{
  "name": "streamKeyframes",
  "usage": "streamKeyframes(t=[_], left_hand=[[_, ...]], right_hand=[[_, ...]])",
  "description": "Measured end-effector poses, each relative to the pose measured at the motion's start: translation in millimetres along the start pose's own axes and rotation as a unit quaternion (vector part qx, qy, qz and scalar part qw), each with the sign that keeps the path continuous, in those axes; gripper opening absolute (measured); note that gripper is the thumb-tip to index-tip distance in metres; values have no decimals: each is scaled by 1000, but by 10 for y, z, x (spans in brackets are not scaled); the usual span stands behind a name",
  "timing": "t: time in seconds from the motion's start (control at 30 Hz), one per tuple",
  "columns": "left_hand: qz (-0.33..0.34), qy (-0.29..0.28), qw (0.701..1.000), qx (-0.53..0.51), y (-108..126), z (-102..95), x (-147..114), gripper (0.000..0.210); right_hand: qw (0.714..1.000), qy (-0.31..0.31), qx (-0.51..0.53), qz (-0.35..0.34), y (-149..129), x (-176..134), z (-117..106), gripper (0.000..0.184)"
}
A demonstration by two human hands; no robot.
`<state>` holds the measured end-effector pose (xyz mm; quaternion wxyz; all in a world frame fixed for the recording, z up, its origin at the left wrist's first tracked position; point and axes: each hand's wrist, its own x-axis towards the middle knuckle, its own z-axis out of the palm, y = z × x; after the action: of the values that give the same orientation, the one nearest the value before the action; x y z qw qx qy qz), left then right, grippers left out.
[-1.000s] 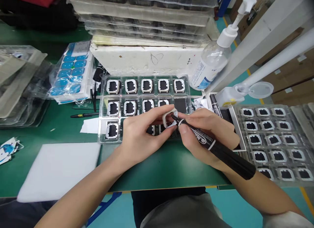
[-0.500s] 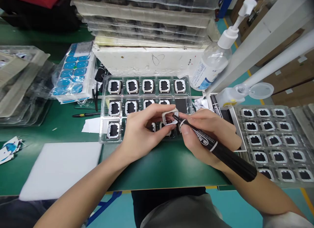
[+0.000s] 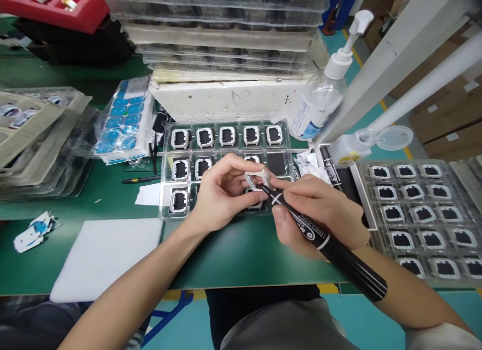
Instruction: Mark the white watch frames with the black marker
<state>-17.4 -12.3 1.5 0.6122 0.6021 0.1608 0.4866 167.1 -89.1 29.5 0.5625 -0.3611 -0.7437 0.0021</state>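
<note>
Black, the marker grasped in the right hand has its tip at the pale frame — which the left hand pinches over the clear tray — so a slip of either hand could leave a stray mark or drop the frame.

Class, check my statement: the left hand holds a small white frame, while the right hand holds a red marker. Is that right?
Not quite: the head view shows that the marker is black, not red. The left hand does hold a small white frame, and the right hand holds the marker.
</note>
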Motion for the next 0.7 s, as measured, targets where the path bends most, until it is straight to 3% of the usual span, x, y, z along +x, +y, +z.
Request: streamKeyframes(t=[0.23,0.5,0.7], left_hand=[[1,-4,1000,-23,-32,-6,-5,40],[-87,8,993,-83,-20,4,-3,49],[-131,25,989,-64,-23,-14,-11,56]], right_hand=[[1000,-14,3,-11,3,-35,-6,31],[1000,-6,-2,-5,-10,9,-10,32],[1000,-2,-19,-11,8,16,-1,36]])
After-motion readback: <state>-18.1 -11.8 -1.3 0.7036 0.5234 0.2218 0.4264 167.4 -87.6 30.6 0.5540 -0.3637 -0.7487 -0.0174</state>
